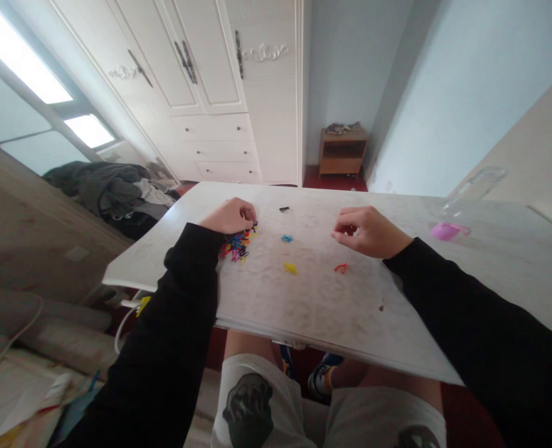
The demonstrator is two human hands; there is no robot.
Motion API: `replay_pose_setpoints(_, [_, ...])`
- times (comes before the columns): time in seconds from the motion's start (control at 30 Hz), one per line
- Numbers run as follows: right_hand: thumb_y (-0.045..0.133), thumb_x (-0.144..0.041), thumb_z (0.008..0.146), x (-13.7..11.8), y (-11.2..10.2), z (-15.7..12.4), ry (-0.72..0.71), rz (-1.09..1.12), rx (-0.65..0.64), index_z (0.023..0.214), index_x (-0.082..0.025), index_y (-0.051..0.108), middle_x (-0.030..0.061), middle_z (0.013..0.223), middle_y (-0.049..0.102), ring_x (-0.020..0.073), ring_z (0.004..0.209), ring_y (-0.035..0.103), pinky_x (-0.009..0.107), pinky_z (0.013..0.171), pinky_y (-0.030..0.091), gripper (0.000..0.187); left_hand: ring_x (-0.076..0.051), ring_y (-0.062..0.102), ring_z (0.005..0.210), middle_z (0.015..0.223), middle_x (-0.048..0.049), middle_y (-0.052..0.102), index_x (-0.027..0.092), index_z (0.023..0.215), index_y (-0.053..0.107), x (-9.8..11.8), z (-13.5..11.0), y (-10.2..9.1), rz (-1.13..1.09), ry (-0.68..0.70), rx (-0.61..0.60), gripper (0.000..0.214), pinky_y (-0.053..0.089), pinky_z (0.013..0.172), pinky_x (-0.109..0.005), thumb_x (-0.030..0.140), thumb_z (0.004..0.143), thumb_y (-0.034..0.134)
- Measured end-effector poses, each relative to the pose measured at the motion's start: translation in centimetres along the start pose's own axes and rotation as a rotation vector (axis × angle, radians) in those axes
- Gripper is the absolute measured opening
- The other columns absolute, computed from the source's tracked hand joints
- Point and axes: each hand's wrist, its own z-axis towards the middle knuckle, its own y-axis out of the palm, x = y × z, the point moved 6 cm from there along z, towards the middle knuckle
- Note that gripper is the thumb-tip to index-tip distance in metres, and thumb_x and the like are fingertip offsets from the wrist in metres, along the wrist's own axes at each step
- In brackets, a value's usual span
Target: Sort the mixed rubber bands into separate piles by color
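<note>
A tangled heap of small coloured rubber bands [235,247] lies on the white table [322,305]. My left hand [233,216] rests at the heap's far edge, thumb and finger pinched at a black band [255,223]. Curled fingers close my right hand [362,230] just above the tabletop, farther right; anything inside them is hidden. Between the hands, small groups lie apart from each other: black bands [284,210], blue bands [287,238] and yellow bands [290,268]. Red bands [341,267] sit just on the near side of my right hand.
On the right of the table are a pink object [446,231] and a clear plastic container [474,190]. A small dark speck [381,306] marks the near right surface. Dark clothes [102,193] are piled beyond the left edge. A white wardrobe [210,143] and a wooden nightstand [343,152] stand behind.
</note>
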Motion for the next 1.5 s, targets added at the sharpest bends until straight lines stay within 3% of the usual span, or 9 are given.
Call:
replay_pose_setpoints(0.33, [0.062, -0.023, 0.086, -0.1, 0.0, 0.0, 0.003, -0.005, -0.011, 0.067, -0.017, 0.066, 0.0023, 0.07, 0.061, 0.0119, 0.061, 0.052, 0.029, 0.061, 0.038, 0.021, -0.016, 0.059, 0.061, 0.065, 0.0004, 0.067, 0.017, 0.083, 0.072, 0.0, -0.1, 0.7, -0.031, 0.016, -0.109, 0.025, 0.042, 0.058, -0.026, 0.025, 0.059, 0.073])
replay_pose_setpoints(0.63, [0.062, -0.024, 0.086, 0.0, 0.1, 0.0, 0.002, -0.01, -0.009, 0.067, -0.017, 0.065, 0.0023, 0.069, 0.061, 0.0126, 0.061, 0.053, 0.029, 0.061, 0.039, 0.021, -0.015, 0.061, 0.06, 0.065, 0.0004, 0.069, 0.017, 0.083, 0.073, 0.0, -0.3, 0.6, -0.05, 0.019, -0.089, 0.026, 0.044, 0.059, -0.026, 0.016, 0.057, 0.068])
replay_pose_setpoints(0.87, [0.063, -0.024, 0.086, 0.0, 0.2, 0.0, 0.003, -0.001, -0.005, 0.066, -0.017, 0.065, 0.0024, 0.069, 0.061, 0.0129, 0.06, 0.053, 0.029, 0.062, 0.04, 0.02, -0.015, 0.062, 0.06, 0.067, -0.0002, 0.07, 0.018, 0.082, 0.071, -0.4, -0.2, 0.4, -0.065, 0.006, -0.051, 0.023, 0.044, 0.058, -0.025, 0.018, 0.059, 0.068])
replay_pose_setpoints(1.23, [0.063, -0.023, 0.086, 0.0, 0.2, 0.0, 0.006, -0.005, -0.01, 0.067, -0.017, 0.066, 0.0023, 0.07, 0.061, 0.0124, 0.06, 0.053, 0.029, 0.061, 0.04, 0.02, -0.014, 0.059, 0.057, 0.063, 0.0013, 0.066, 0.018, 0.08, 0.068, -0.8, -0.3, 0.4, -0.12, -0.046, -0.086, 0.023, 0.043, 0.056, -0.026, 0.019, 0.058, 0.071])
replay_pose_setpoints(1.5, [0.062, -0.024, 0.086, 0.1, 0.3, -0.1, 0.01, -0.007, -0.023, 0.068, -0.017, 0.066, 0.0029, 0.071, 0.062, 0.013, 0.061, 0.055, 0.029, 0.061, 0.04, 0.02, -0.012, 0.054, 0.056, 0.06, 0.0024, 0.061, 0.018, 0.08, 0.067, -0.2, -0.4, -1.0, -0.295, 0.025, 0.077, 0.02, 0.042, 0.057, -0.026, 0.017, 0.06, 0.067])
